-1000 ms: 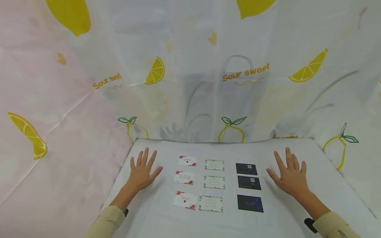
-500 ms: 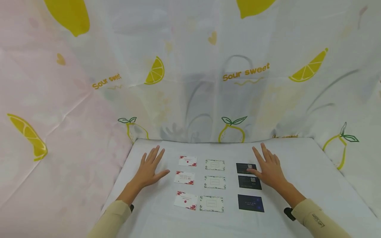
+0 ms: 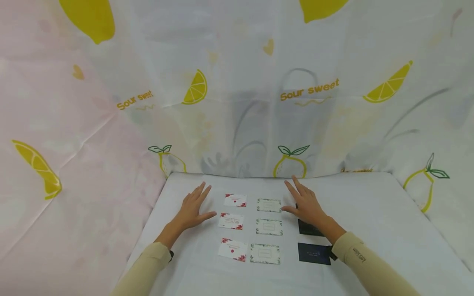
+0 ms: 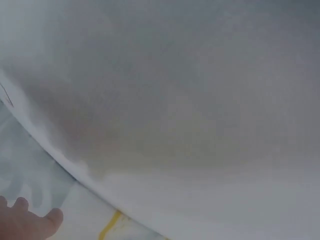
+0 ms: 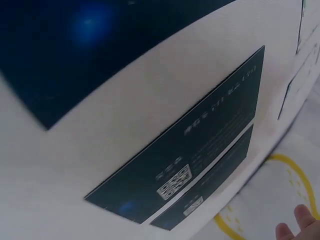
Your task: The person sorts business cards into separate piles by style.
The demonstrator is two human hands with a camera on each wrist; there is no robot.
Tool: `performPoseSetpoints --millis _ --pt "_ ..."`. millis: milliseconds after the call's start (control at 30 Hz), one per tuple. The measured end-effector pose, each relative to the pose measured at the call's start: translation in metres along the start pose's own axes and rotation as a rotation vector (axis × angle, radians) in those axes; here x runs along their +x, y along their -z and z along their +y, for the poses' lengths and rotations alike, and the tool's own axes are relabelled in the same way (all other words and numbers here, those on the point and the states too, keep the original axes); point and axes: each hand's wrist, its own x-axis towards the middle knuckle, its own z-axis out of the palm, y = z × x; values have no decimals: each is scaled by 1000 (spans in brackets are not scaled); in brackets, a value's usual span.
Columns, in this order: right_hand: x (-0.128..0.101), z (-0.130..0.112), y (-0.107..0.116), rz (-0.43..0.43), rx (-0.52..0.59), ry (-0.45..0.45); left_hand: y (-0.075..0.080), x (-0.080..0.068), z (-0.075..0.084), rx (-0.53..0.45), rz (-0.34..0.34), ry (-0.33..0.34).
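Change over the last second. The right hand [image 3: 305,204] has travelled leftward across the table [image 3: 370,213], from bare cloth beyond the dark cards to a position over the far dark card, which it now hides; its fingers lie straight and spread, the thumb near the far green-bordered card [image 3: 269,205]. Whether the palm touches the hidden card cannot be told. The right forearm now crosses the middle dark card [image 3: 309,228]. The left hand [image 3: 194,207] has slid slightly rightward, toward the red-cornered cards [image 3: 235,200].
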Motion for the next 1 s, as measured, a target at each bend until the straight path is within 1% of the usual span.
performPoseSetpoints --millis 133,233,367,433,500,567,667,733,767,900,1000 --pt "12 -13 -12 -25 28 34 -7 4 -4 -68 -17 -11" --pt "23 -21 -20 -56 25 42 -10 9 -4 -79 -37 2" --pt "40 -33 -31 -87 69 22 -13 21 -2 -42 -50 -4" --pt "50 -38 -39 -102 105 -2 -12 27 1 -57 -56 -21" --pt "58 -44 -46 -123 145 -30 -12 33 3 -74 -83 -21" --pt "64 -49 -53 -156 198 -68 -11 39 6 -122 -123 2" --pt "72 -57 -60 -196 263 -125 -11 47 10 -158 -186 51" --pt "77 -64 -64 -215 279 -155 -11 52 10 -169 -226 91" --pt "79 -67 -66 -221 270 -162 -11 54 10 -172 -244 110" --pt "89 -81 -75 -252 279 -186 -16 61 9 -183 -285 168" --pt "95 -90 -82 -278 363 -220 -23 65 12 -207 -297 177"
